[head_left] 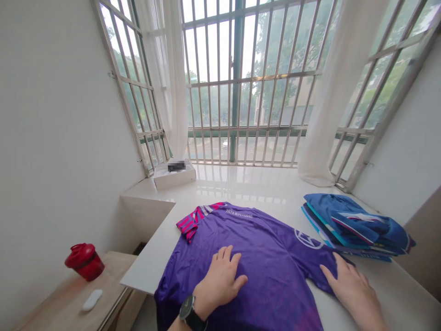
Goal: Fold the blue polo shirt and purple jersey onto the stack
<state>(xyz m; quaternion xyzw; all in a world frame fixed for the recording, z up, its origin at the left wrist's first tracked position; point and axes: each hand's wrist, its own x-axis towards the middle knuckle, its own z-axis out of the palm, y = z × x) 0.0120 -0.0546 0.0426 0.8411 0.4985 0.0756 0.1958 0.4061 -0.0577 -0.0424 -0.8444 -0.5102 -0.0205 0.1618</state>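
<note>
On your far left, a red lidded cup (85,262) sits on a wooden top (115,271), with a small white rounded object (92,300) lying just nearer to you. Next comes the white ledge (148,262), set higher; at its back, by the barred window (234,92), is a white box (175,178) with a blurred dark item in its top. Your purple shirt (265,271) lies spread over the middle of the ledge, its collar end away from you and its lower part running out of view. Its pink-striped sleeve (190,224) is bent at the left. Your left hand (220,276), a dark watch (188,307) at its wrist, is over the shirt's middle, palm down, fingers fanned and gripping nothing. Your right hand (356,289) is at the end of the other sleeve (310,255), thumb well apart from the fingers; you cannot tell how firmly it presses. Just beyond it rests a pile of folded clothes (354,225), mostly blue.
</note>
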